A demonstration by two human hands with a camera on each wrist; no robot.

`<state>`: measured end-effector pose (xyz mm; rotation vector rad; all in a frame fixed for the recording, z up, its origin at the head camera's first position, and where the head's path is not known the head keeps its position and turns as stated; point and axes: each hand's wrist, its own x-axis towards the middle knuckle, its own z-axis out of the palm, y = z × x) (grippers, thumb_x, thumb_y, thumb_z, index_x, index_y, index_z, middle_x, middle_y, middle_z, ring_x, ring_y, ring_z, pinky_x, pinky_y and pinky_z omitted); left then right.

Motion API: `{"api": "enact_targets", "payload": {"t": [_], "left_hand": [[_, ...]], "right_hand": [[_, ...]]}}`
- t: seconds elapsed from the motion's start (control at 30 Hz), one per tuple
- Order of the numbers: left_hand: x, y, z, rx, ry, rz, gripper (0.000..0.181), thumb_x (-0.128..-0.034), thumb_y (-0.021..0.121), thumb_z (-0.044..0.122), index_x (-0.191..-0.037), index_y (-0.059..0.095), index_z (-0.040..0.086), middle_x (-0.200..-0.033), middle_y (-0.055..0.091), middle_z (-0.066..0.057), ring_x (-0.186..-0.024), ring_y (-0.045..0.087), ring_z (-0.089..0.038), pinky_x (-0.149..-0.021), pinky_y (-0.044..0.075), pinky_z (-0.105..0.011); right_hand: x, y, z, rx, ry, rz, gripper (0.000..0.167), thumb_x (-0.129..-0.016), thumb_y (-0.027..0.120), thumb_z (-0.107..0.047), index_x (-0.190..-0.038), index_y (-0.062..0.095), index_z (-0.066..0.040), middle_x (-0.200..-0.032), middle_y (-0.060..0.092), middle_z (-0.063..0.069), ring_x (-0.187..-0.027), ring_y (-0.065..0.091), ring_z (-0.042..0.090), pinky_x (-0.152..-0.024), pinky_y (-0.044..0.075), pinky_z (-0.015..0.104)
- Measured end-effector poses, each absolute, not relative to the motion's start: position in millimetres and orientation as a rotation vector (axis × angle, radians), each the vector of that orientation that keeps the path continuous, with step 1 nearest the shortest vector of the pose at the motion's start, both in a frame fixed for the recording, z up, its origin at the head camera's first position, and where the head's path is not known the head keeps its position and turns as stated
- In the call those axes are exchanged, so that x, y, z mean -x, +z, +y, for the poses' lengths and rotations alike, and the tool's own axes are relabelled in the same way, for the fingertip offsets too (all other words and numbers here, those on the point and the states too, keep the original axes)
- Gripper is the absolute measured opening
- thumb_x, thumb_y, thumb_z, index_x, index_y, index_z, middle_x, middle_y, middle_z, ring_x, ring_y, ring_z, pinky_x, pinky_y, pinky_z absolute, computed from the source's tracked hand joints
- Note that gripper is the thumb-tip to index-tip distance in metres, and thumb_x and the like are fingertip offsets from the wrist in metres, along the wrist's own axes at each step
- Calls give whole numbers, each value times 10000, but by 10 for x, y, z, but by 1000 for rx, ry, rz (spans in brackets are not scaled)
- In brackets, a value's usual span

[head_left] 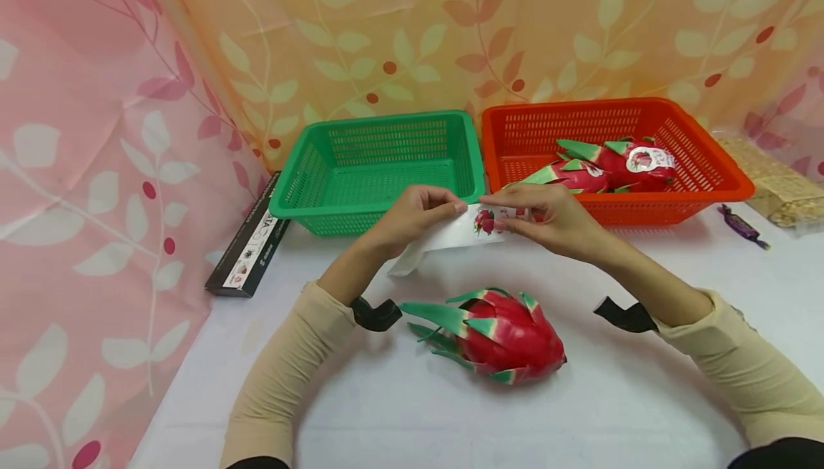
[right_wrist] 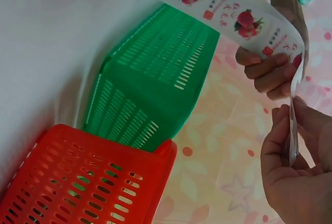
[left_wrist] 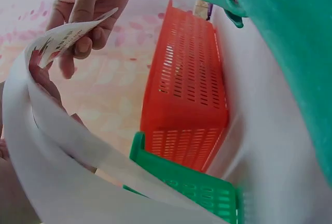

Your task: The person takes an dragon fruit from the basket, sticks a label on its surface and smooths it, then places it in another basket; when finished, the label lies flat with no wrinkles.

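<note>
A white strip of stickers (right_wrist: pixel 223 14) printed with dragon fruit pictures stretches between both hands above the table. My left hand (head_left: pixel 415 215) pinches the strip, whose tail hangs down below it. With thumb and fingers, my right hand (head_left: pixel 547 219) grips the strip's end, where a sticker (head_left: pixel 486 222) shows its red fruit picture. In the right wrist view the right hand (right_wrist: pixel 295 156) holds the end edge-on. Nearer me on the table lies a red dragon fruit (head_left: pixel 508 337) with green leaf tips, apart from both hands. Its leaf (left_wrist: pixel 290 53) looms close in the left wrist view.
A green basket (head_left: pixel 302 204) stands behind the left hand. Beside it, a red basket (head_left: pixel 695 197) holds dragon fruits (head_left: pixel 640 161) bearing stickers. A black box (head_left: pixel 247 247) lies at the left. To the right are a wrapped candy (head_left: pixel 743 226) and a clear bag (head_left: pixel 775 186).
</note>
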<state>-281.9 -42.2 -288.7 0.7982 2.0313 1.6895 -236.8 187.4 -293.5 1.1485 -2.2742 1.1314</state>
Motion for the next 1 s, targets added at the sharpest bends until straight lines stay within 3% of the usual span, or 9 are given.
{"api": "enact_targets", "payload": {"t": [0.17,0.37,0.57,0.8,1.0], "left_hand": [[2827,-2869,-431,-795,1698,2037,167,-894,585,107,-916,653,-44,-696,638,41,-601,528,-96,-535,435,-194],[2856,-2894,-444,-819,1648,2122,168,-877,615,118,-918,670,-35,-704,641,55,-631,514,-89,-549,399,-192],[2927,-3009,-510,-864,1590,2226,165,-872,623,118,-899,683,-34,-714,641,46,-630,500,-84,-559,393,-190],[2967,-3221,-482,-993,1316,2452,152,-872,631,159,-867,722,38,-774,682,-78,-616,504,-67,-554,403,-184],[2940,-3302,-312,-1098,1042,2593,180,-882,621,212,-955,724,84,-871,713,-27,-744,582,-77,-637,452,-176]], "right_hand": [[2357,-2927,1819,-1172,1139,-2137,369,-678,718,126,-1018,699,-16,-956,686,101,-893,613,40,-672,490,118],[2340,-2941,1814,-1094,1243,-2097,259,-689,691,155,-897,715,4,-923,664,101,-951,593,43,-767,491,128],[2322,-2914,1878,-983,1368,-2091,179,-736,679,104,-892,708,22,-887,691,-43,-976,574,85,-837,459,170],[2299,-2845,1956,-884,1505,-2245,146,-814,647,15,-950,699,26,-899,693,-98,-897,587,106,-708,486,170],[2294,-2869,1955,-905,1486,-2350,159,-829,641,-14,-974,700,16,-899,683,-97,-877,591,97,-660,498,177]]}}
